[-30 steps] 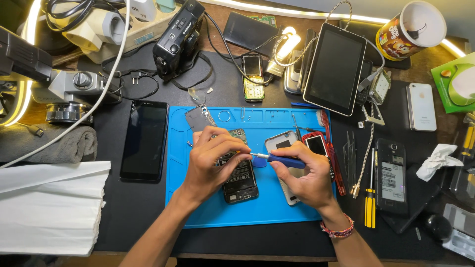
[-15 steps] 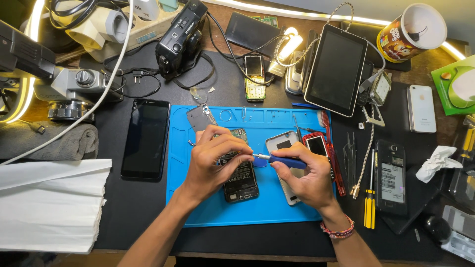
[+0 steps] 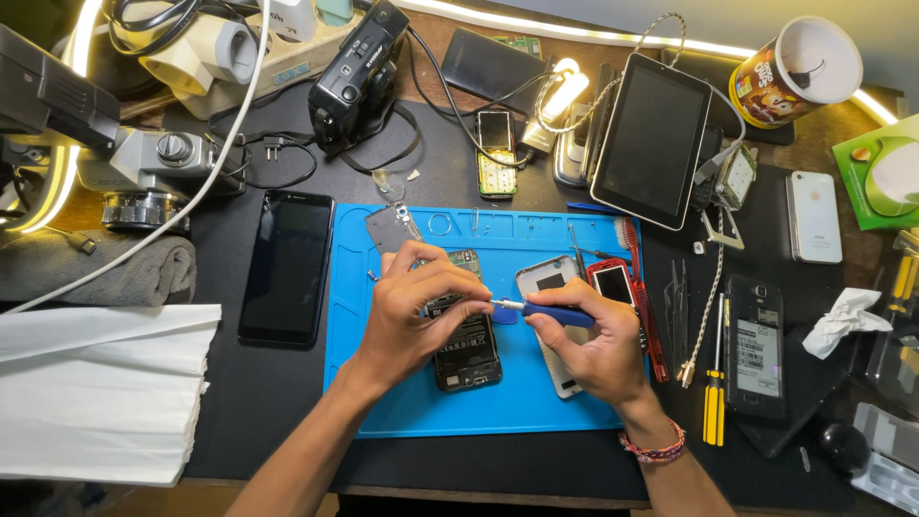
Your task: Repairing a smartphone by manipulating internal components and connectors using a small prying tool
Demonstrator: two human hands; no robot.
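An opened black phone (image 3: 466, 350) with its insides showing lies on a blue work mat (image 3: 402, 402). My left hand (image 3: 414, 311) rests on the phone's upper part and pinches near the metal tip of a blue-handled screwdriver (image 3: 544, 311). My right hand (image 3: 592, 347) grips that screwdriver's handle, holding it level with the tip pointing left at the phone. A grey back cover (image 3: 548, 278) and a small red phone (image 3: 613, 282) lie just behind my right hand.
A black phone (image 3: 286, 266) lies left of the mat, a folded grey towel (image 3: 105, 271) and white paper (image 3: 96, 393) further left. A tablet (image 3: 653, 139), a camera (image 3: 356, 77), a microscope (image 3: 144, 168), cables, a white phone (image 3: 815, 216), a yellow screwdriver (image 3: 713, 402) and another opened phone (image 3: 758, 359) surround it.
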